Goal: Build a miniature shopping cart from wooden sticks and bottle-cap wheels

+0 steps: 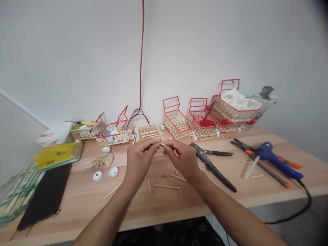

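My left hand [143,153] and my right hand [180,157] meet at the middle of the table, thumbs and fingertips pinched together. Between them shows a short, pale bit of wooden stick [162,144], mostly covered by the fingers. Right behind the hands stands a small unpainted basket [149,127] built from wooden sticks; its lower front is hidden. Loose wooden sticks [166,187] lie on the tabletop below the hands. To the right of my right hand rests a black-handled cutter [212,164].
Miniature stick shopping carts with red trim [176,121] line the wall, some loaded. At right lie a blue glue gun [278,159] and orange-handled pliers [269,171]. White wheels [113,172], crumpled brown paper [101,160], a yellow pack [58,155] and bundled sticks [20,194] are left.
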{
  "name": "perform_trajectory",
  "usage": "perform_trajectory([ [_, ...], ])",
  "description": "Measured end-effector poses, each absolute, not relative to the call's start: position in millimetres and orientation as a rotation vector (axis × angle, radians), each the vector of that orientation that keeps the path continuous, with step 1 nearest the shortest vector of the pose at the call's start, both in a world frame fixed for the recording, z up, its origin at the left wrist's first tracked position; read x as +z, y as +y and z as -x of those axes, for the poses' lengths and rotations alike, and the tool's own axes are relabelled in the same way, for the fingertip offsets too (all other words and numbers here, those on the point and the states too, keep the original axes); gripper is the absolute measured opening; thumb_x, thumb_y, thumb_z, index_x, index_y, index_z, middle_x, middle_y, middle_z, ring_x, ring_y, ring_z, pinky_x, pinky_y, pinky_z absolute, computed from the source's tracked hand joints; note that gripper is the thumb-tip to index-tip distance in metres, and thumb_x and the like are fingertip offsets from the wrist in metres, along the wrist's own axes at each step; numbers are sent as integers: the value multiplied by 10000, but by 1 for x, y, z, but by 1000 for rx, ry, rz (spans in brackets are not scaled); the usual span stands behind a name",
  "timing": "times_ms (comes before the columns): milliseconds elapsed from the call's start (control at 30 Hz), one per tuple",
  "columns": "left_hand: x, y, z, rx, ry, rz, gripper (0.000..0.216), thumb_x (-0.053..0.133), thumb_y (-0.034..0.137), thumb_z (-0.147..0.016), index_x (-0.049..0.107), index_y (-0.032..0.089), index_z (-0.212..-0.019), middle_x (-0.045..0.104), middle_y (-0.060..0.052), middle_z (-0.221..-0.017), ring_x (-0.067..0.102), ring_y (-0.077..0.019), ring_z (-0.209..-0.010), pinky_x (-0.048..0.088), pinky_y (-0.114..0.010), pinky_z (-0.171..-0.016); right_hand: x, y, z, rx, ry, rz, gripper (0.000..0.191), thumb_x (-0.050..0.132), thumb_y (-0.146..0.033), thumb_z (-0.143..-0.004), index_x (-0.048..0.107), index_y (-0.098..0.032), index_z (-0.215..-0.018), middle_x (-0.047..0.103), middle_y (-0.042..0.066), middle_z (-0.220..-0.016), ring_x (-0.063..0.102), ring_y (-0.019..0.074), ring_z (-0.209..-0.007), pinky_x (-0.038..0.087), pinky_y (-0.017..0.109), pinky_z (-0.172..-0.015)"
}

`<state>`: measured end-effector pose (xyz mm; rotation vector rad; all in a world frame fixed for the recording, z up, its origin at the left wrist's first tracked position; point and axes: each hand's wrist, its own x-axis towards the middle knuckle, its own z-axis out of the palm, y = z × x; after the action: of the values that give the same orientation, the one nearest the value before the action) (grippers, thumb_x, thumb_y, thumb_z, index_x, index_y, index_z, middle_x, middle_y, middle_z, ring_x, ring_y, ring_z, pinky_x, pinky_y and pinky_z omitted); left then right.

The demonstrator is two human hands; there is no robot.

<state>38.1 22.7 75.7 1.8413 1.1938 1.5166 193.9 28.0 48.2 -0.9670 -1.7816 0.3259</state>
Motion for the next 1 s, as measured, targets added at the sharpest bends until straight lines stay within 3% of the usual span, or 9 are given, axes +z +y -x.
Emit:
perform_trajectory([
  [233, 72, 22, -42, 1507, 1186, -1772, 132, 662, 247, -822, 766, 201, -890, 755, -29, -884, 662, -144, -721, 536, -256, -664, 49, 25, -195, 364, -1756, 974, 183, 540, -266, -927, 668, -185, -825, 673, -9, -701, 579, 100, -628, 392, 201, -621],
  [367, 75, 20, -42, 1447, 1225, -1739, 265, 586, 313, -887, 716, 218, -1097, 755, -23, -896, 671, -141, -724, 544, -266, -714, 51, 26, -196, 396, -1756, 990, 196, 520, -284, -937, 672, -194, -852, 682, -3, -723, 592, 110, -643, 402, 208, -626],
  [467, 74, 20, -38, 1455, 1221, -1729, 348, 559, 345, -906, 645, 230, -1223, 742, -45, -1023, 688, -164, -852, 547, -292, -793, 51, 26, -198, 413, -1760, 1000, 201, 516, -292, -937, 669, -200, -843, 678, -8, -712, 586, 113, -635, 405, 213, -624],
  [600, 74, 21, -29, 1501, 1192, -1879, 250, 610, 323, -876, 725, 225, -1075, 733, -68, -1056, 670, -201, -977, 535, -318, -856, 50, 25, -199, 441, -1781, 988, 197, 516, -276, -935, 655, -197, -820, 669, -14, -704, 572, 106, -622, 399, 210, -620],
  [1000, 72, 18, -27, 1516, 1206, -2264, 130, 618, 201, -858, 745, 215, -878, 753, -33, -849, 682, -160, -780, 525, -280, -730, 44, 26, -194, 436, -1854, 980, 209, 518, -300, -939, 672, -188, -852, 681, -5, -704, 585, 108, -628, 387, 209, -615],
])
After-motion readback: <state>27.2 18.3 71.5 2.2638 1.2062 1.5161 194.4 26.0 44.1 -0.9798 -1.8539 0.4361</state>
